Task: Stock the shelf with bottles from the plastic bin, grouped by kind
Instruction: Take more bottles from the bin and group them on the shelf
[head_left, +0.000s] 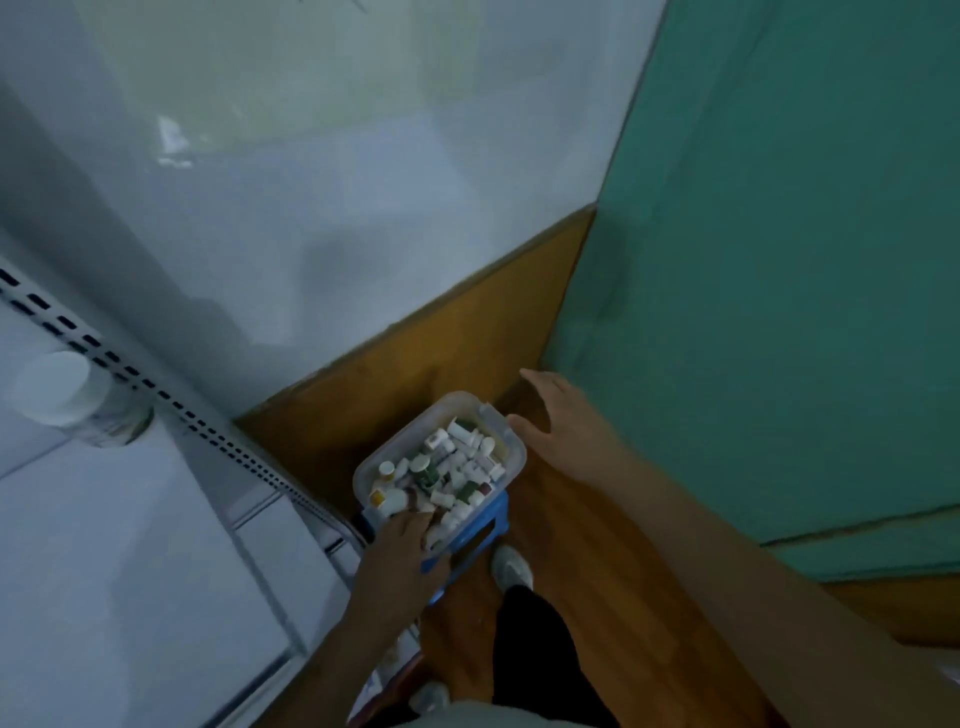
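Left hand (402, 532): reaches down into near end of plastic bin (514, 457), fingers buried among loose bottles (452, 467); cannot tell whether fingers grip one. Right hand (558, 431): spread wide, fingers straight, thumb just beside far right corner of bin, holds nothing.

Far left: white shelf (104, 545) with perforated upright rail (171, 400). On shelf, one large bottle (78, 397), white cap, pale label, standing alone near rail.

Centre: plastic bin, translucent, rounded corners, set on blue stool (480, 525) on wooden floor (415, 358). Contents: many small bottles, mostly white, some dark green, one with yellow cap at near left, lying jumbled in all directions, not sorted.

Near centre, below stool: white shoe (511, 566) and dark trouser leg (535, 654) on floor.

Behind bin: pale glossy wall panel (337, 182) meeting floor along a diagonal edge.

Right: green surface (779, 260) rising from floor, extending to far right edge of view. Right forearm crosses in front of its lower part.
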